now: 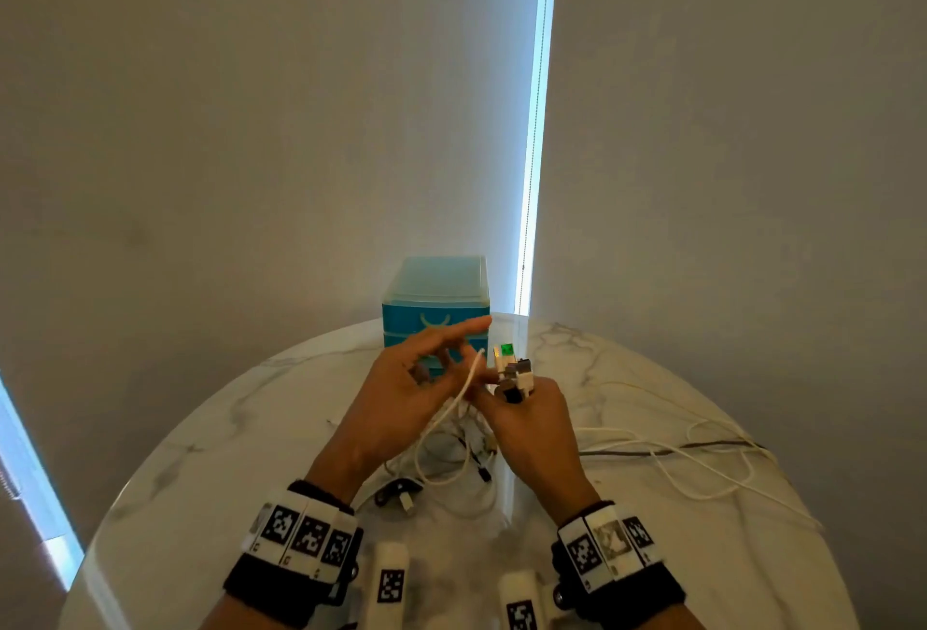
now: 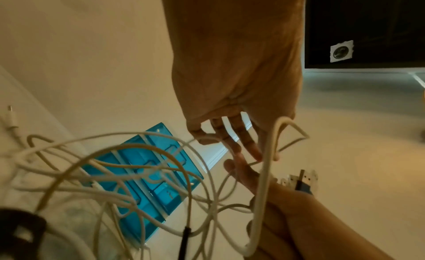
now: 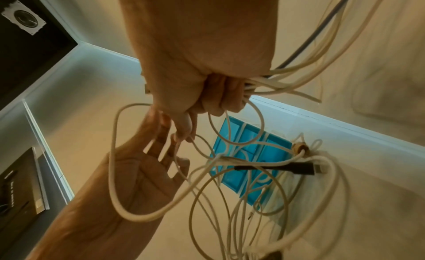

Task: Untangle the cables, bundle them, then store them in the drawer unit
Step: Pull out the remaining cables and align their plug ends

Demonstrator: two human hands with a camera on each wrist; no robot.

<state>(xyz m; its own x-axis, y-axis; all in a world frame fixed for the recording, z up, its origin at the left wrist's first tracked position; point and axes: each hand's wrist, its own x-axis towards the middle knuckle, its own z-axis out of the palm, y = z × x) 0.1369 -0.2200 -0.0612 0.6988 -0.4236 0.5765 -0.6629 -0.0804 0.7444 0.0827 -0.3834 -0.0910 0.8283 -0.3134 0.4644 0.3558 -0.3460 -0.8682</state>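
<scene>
Both hands are raised over a tangle of white cables point(image 1: 451, 459) on the round marble table point(image 1: 251, 429). My left hand point(image 1: 426, 368) has its fingers spread and mostly straight, and a loop of white cable point(image 2: 266, 164) hangs over it. My right hand point(image 1: 526, 419) is a fist round a bunch of cables point(image 3: 264, 82), with their plugs point(image 1: 511, 373) sticking out of its top. The blue drawer unit point(image 1: 435, 308) stands just behind the hands with its drawers closed. A black connector point(image 3: 276, 168) dangles in the tangle.
More white cable and a dark cable point(image 1: 677, 451) trail across the table's right side. A black plug point(image 1: 396, 489) lies near my left wrist. The wall rises close behind the drawer unit, and the table's curved edge runs around both sides.
</scene>
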